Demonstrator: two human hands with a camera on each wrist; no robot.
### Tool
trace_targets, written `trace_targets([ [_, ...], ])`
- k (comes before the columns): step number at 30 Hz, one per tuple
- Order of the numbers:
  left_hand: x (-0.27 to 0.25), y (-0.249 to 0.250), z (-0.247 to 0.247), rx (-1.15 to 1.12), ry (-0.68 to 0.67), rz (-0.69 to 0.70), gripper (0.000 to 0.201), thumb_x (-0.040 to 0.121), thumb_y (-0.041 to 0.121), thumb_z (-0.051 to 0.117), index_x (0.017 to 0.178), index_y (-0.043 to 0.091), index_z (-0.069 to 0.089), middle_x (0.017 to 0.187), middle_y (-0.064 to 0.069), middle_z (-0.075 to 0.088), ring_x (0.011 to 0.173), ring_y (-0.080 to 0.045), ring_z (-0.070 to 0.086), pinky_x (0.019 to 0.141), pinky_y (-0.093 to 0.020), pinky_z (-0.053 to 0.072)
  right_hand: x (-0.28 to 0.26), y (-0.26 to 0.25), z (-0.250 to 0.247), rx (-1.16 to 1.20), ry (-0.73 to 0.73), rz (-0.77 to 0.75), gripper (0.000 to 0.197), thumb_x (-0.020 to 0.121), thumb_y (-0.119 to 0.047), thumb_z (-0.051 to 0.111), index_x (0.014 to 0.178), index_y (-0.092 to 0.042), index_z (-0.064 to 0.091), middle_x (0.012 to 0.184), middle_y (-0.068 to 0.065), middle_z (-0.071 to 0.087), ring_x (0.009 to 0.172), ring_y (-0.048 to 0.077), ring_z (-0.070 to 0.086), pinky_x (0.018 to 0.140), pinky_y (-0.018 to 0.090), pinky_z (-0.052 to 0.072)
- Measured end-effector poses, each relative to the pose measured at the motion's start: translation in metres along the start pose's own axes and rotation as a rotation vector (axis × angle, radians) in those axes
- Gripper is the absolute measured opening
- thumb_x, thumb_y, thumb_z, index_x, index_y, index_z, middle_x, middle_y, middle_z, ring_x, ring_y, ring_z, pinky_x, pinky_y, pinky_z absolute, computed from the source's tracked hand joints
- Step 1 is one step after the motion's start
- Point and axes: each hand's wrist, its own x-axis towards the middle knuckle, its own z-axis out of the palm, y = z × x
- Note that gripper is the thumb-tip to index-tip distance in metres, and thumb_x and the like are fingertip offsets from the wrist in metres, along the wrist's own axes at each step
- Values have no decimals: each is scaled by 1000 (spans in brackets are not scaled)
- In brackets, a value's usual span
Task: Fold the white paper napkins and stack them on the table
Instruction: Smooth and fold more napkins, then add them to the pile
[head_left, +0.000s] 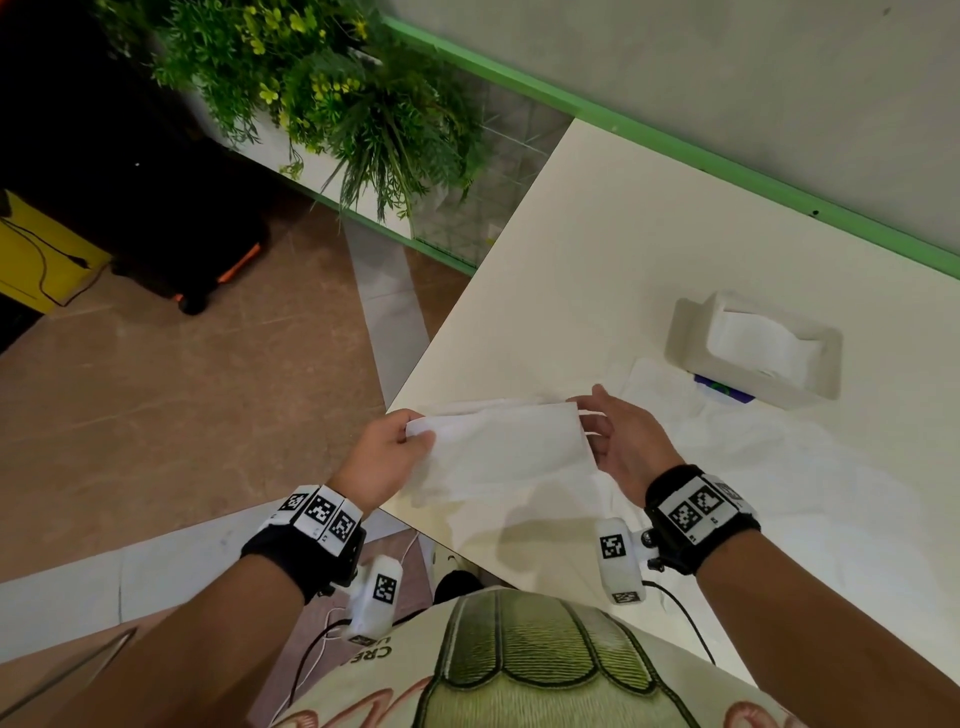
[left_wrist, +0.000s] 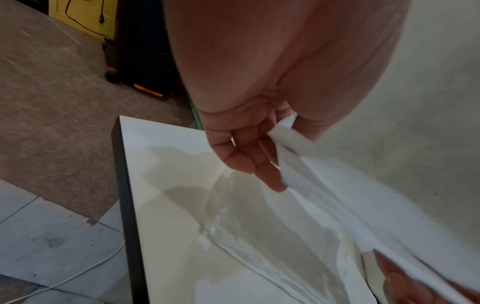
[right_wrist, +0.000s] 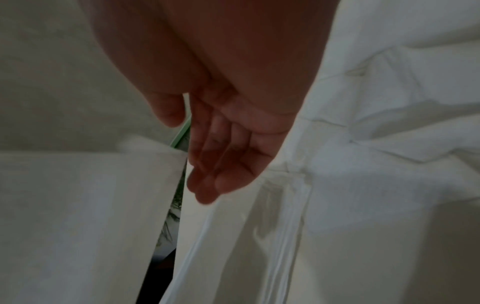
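Observation:
I hold a white paper napkin (head_left: 501, 454) stretched between both hands just above the near left corner of the white table (head_left: 597, 249). My left hand (head_left: 418, 434) pinches its left edge between thumb and fingers (left_wrist: 259, 156). My right hand (head_left: 587, 421) pinches the upper right corner, with the thumb (right_wrist: 168, 111) on one side and the fingers (right_wrist: 221, 164) on the other. The napkin (left_wrist: 337, 195) hangs slack between them, and its right half (right_wrist: 85, 205) hides part of the table. More white napkins (head_left: 727, 441) lie rumpled and layered on the table under and right of my hands.
A white napkin holder (head_left: 753, 348) with a sheet sticking out stands behind my right hand, over a blue packet (head_left: 724, 391). A green-edged wall runs behind the table. Left of the table edge (left_wrist: 124, 185) are tiled floor, a plant (head_left: 322, 93) and a black case (head_left: 197, 249).

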Motion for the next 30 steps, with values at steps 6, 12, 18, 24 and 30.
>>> trace_targets([
  [6,11,4,12,33,17,11,6,94,16,65,91,15,70,79,-12,69,71,-25,61,67,-38,50,15,11,-5,-192,3,-8,34,83,-20,81,114,-17,68,113,23,70,89,28,69,94,52,53],
  [12,22,0,15,309,113,-24,12,93,17,64,82,22,65,68,1,62,63,-20,58,60,-30,47,38,10,7,-550,84,-172,30,85,-2,71,110,-16,63,79,5,65,71,22,64,61,31,52],
  [18,27,-3,11,483,153,-63,7,90,27,67,89,22,61,75,5,63,73,-19,61,65,-30,49,50,18,20,-932,113,-282,30,89,-9,59,115,-24,57,72,-1,52,60,14,52,52,21,41],
  [24,30,0,11,624,218,40,14,91,33,64,97,21,64,79,7,66,79,-21,63,73,-35,53,54,12,23,-1072,124,-359,40,90,-11,56,129,-19,52,92,2,61,79,20,59,71,29,48],
  [30,35,-3,12,841,274,321,55,88,39,66,138,23,52,136,-2,49,124,-27,48,97,-46,46,59,8,29,-1553,160,-578,65,78,-29,63,141,-19,48,134,11,47,122,33,41,101,45,39],
])
